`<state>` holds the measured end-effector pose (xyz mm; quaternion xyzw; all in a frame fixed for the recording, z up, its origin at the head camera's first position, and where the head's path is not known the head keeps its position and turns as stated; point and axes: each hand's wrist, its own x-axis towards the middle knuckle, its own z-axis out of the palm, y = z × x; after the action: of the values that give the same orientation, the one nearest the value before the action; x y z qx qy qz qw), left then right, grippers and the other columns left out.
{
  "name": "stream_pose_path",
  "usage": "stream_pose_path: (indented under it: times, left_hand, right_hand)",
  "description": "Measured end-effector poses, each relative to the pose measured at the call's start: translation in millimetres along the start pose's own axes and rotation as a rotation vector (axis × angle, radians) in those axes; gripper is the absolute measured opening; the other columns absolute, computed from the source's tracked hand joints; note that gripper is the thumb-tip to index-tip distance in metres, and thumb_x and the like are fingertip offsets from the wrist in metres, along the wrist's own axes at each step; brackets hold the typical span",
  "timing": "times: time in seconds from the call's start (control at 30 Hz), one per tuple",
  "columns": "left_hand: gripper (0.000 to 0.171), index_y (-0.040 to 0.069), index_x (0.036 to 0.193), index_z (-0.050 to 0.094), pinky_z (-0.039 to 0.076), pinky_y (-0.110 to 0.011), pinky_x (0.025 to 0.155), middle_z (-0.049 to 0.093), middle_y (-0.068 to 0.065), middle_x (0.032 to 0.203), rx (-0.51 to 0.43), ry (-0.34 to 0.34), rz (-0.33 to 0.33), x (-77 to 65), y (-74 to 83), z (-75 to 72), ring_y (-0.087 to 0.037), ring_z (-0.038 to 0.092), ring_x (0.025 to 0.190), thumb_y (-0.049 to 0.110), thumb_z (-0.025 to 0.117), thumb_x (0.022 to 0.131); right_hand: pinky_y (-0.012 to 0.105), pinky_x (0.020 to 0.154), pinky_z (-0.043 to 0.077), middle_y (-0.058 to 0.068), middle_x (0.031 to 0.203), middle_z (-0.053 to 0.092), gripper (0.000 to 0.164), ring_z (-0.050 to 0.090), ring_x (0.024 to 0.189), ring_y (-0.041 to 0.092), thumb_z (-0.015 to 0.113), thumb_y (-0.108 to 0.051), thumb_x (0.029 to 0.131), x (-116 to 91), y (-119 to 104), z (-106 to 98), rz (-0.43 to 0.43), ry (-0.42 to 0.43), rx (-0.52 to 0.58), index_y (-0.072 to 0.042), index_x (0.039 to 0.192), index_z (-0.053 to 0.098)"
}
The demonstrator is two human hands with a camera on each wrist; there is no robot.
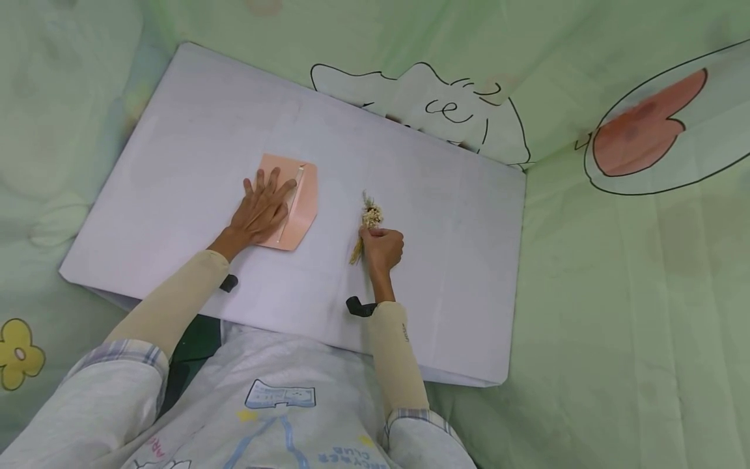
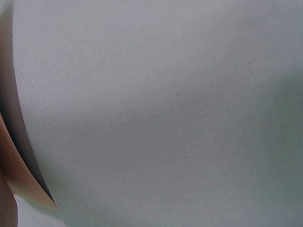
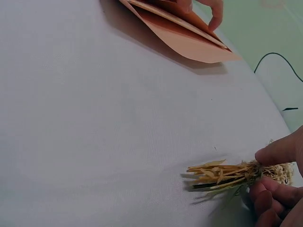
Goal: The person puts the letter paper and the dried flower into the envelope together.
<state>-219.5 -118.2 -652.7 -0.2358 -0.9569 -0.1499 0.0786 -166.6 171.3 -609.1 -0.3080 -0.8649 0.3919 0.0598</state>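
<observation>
A salmon-pink envelope [image 1: 306,202] lies on the white table with its flap opened toward the right. Spread over its left part, my left hand [image 1: 260,208] rests with fingers extended. Along the opening shows the pale edge of something inside the envelope [image 3: 189,46]. To the right, my right hand [image 1: 383,247] pinches a small bunch of dried flowers [image 1: 372,215] between thumb and fingers. Its straw-coloured stems [image 3: 213,174] stick out past the fingers, close over the tabletop. In the left wrist view, only the envelope's edge [image 2: 23,182] and a bit of hand appear at the left.
The white table [image 1: 445,273] stands slantwise, with its far edge against a green printed curtain [image 1: 615,293]. Black wrist-camera mounts [image 1: 359,306] stick out from both forearms. The person's light shirt [image 1: 281,378] is at the near edge.
</observation>
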Motion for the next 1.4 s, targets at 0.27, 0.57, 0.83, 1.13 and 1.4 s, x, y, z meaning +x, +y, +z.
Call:
stream_pose_path:
  times: [0.27, 0.57, 0.83, 1.13, 1.4]
  left_hand:
    - [0.059, 0.012, 0.163, 0.044, 0.048, -0.081, 0.107, 0.038, -0.034, 0.166, 0.043, 0.033, 0.02, -1.6, -3.5, 2.0, -0.064, 0.04, 0.15, 0.022, 0.045, 0.105]
    - [0.059, 0.012, 0.163, 0.045, 0.043, -0.083, 0.109, 0.035, -0.035, 0.169, -0.017, 0.003, -0.017, -2.8, -7.5, 2.6, -0.066, 0.038, 0.151, 0.024, 0.042, 0.105]
    - [0.058, 0.011, 0.165, 0.043, 0.035, -0.086, 0.114, 0.031, -0.034, 0.171, -0.081, -0.053, -0.048, -4.0, -5.4, 4.2, -0.067, 0.03, 0.155, 0.023, 0.039, 0.108]
    - [0.058, 0.011, 0.167, 0.04, 0.029, -0.085, 0.12, 0.027, -0.031, 0.175, -0.132, -0.089, -0.067, -0.3, -1.0, 2.9, -0.066, 0.026, 0.158, 0.026, 0.04, 0.111]
    - [0.06, 0.012, 0.169, 0.037, 0.023, -0.086, 0.122, 0.022, -0.031, 0.177, -0.182, -0.102, -0.084, 1.8, -3.0, 2.8, -0.066, 0.02, 0.16, 0.026, 0.037, 0.111]
  right_hand:
    - [0.043, 0.062, 0.054, 0.002, 0.07, 0.077, 0.024, 0.069, 0.061, 0.021, 0.084, -0.036, 0.088, 17, 27, 24, -0.024, 0.04, 0.104, -0.013, 0.08, 0.084]
    - [0.029, 0.063, 0.055, 0.013, 0.085, 0.081, 0.022, 0.07, 0.068, 0.015, 0.083, -0.025, 0.095, -30, -40, 29, -0.099, -0.075, 0.316, -0.003, 0.092, 0.085]
    - [0.017, 0.059, 0.053, 0.02, 0.09, 0.081, 0.024, 0.065, 0.066, 0.003, 0.08, -0.019, 0.098, -57, -81, 68, -0.136, -0.223, 0.405, 0.004, 0.099, 0.083]
    - [0.017, 0.056, 0.05, 0.017, 0.087, 0.081, 0.021, 0.064, 0.064, 0.005, 0.081, -0.018, 0.097, -61, -91, 90, -0.151, -0.228, 0.34, 0.003, 0.096, 0.083]
    - [0.016, 0.054, 0.047, 0.019, 0.085, 0.081, 0.021, 0.062, 0.06, 0.005, 0.084, -0.017, 0.096, -60, -90, 96, -0.152, -0.228, 0.29, 0.003, 0.092, 0.082]
